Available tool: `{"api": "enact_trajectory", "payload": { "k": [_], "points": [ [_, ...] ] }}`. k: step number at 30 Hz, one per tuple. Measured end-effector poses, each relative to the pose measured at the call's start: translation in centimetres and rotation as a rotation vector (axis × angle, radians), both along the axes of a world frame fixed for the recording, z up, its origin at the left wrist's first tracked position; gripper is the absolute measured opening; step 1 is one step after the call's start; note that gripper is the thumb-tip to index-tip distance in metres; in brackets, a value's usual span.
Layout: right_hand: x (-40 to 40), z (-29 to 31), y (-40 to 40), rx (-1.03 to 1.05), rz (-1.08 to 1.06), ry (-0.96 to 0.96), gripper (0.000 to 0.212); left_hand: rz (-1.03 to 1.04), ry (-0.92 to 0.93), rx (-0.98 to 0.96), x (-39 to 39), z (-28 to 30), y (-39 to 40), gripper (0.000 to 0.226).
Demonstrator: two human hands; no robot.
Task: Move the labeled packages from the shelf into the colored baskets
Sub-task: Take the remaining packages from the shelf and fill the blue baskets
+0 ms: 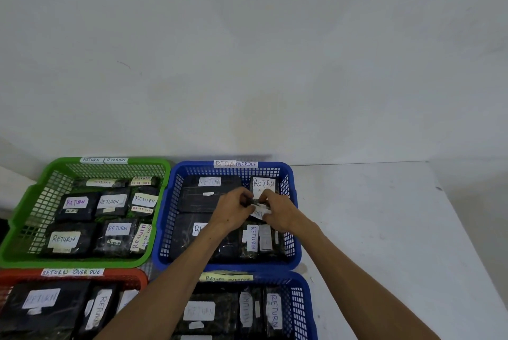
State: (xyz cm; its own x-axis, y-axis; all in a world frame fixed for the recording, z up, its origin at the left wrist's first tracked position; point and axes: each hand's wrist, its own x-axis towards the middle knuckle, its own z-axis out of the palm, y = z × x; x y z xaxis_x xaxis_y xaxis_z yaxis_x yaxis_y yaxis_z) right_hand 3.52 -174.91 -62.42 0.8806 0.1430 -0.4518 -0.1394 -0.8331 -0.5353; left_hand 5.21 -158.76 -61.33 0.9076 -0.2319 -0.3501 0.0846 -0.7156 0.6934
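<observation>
Now both hands meet over the far blue basket (291,174), sharing one small package (258,209). The left hand (233,209) pinches its left end with curled fingers; the right hand (277,209) pinches the right end the same way, so each grip is closed on the package. It hangs between them, above the packages already lying in the basket, its white label turned partly down and hard to read.

Just beyond the right grip stands a package with a large RETURN label (264,184); below both grips lie more dark, labeled packages. Left of the left grip sits the green basket (30,202), well filled. Nearer the person are a red basket (137,275) and a second blue basket (305,301), all on the white counter (384,229).

To finish this step well, I judge the package should go down flat into the gap under the grips, label up so it reads like its neighbours. Lowering it level with both grips, then letting go once it rests, should keep it from tipping onto the upright package behind. No shelf is in view.
</observation>
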Motion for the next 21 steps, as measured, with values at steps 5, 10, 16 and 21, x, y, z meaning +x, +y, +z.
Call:
{"api": "enact_trajectory", "payload": {
  "k": [5, 10, 16, 21],
  "points": [
    [-1.4, -0.6, -0.7, 0.003, -0.013, -0.116, 0.048, 0.084, 0.054, 0.002, 0.7, -0.9, 0.6, 0.017],
    [-2.1, -0.9, 0.0, -0.260, 0.165, -0.281, 0.052, 0.037, 0.001, 0.034, 1.3, -1.1, 0.8, 0.021],
    [-2.3, -0.3, 0.5, -0.285, 0.100, -0.274, 0.053, 0.057, -0.008, -0.005, 1.1, -0.8, 0.6, 0.036],
    [-2.2, 0.5, 0.9, 0.191, -0.326, -0.154, 0.070, 0.360, 0.141, -0.201, 0.7, -0.3, 0.5, 0.064]
  ]
}}
